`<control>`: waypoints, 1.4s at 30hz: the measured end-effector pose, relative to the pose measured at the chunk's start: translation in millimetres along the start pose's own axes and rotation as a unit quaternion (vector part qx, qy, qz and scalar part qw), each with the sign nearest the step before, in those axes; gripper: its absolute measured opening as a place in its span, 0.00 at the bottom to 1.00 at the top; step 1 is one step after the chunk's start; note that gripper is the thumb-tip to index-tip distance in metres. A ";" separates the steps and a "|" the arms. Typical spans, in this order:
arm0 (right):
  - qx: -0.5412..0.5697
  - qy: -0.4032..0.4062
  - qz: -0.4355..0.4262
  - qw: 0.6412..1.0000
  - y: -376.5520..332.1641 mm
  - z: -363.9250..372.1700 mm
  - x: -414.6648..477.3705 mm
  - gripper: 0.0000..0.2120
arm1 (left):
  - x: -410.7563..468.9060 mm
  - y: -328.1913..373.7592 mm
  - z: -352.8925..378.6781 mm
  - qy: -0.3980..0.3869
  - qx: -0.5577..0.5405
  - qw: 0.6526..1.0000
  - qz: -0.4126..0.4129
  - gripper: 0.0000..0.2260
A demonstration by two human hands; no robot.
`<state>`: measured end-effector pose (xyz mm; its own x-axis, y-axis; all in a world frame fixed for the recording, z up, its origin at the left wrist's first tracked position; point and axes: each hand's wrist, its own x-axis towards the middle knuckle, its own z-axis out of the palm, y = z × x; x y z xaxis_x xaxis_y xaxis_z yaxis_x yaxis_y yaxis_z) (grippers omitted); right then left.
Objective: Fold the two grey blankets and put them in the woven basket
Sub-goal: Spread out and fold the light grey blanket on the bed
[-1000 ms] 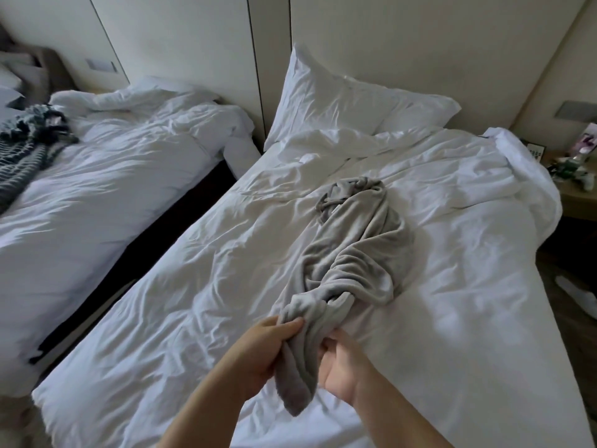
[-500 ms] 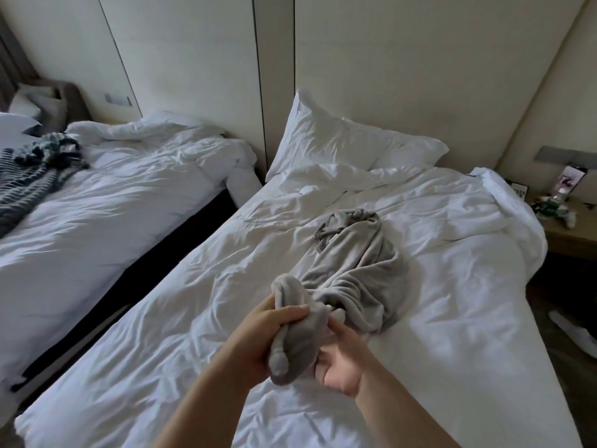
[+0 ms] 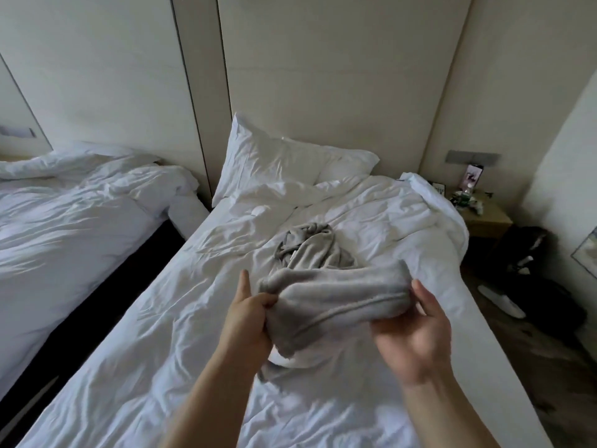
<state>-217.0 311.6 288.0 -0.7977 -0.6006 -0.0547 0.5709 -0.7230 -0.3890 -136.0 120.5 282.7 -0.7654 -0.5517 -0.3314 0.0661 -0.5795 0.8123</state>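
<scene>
A crumpled grey blanket [image 3: 326, 295] lies on the white bed [image 3: 161, 367], and its near end is lifted off the sheets between my hands. My left hand [image 3: 248, 318] pinches the left edge of that end with the thumb up. My right hand [image 3: 416, 334] grips the right edge from below, fingers curled around it. The rest of the blanket trails back in a bunched heap toward the pillow. No second grey blanket and no woven basket are in view.
A white pillow [image 3: 284, 160] leans on the headboard wall. A second white bed [image 3: 64, 221] stands to the left across a dark gap. At the right are a wooden nightstand [image 3: 484, 218] with small items, a dark bag [image 3: 529, 253] and a white slipper [image 3: 500, 302] on the floor.
My hands have lifted the blanket's near end and moved apart, stretching it sideways between them. The view has tilted up and right; the striped cloth on the left bed has left the frame.
</scene>
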 end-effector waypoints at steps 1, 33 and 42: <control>-0.028 0.011 0.011 0.999 5.0 -1.0 -2.9 0.26 | 1.4 -1.2 6.9 -0.025 0.003 1.000 0.003 0.36; -0.795 0.287 -0.094 0.526 -47.1 5.3 -50.8 0.30 | 62.9 -51.6 51.8 -0.211 0.561 0.778 0.186 0.10; -0.708 0.293 -0.307 0.564 -43.5 18.4 -3.4 0.16 | 29.8 25.9 80.1 -0.346 0.640 0.591 0.349 0.11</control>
<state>-235.5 338.8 322.1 -0.9252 0.1299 0.3567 -0.2446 0.5144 -0.8219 -208.3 137.1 332.3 -0.9450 0.2461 0.2152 0.3218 0.8165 0.4794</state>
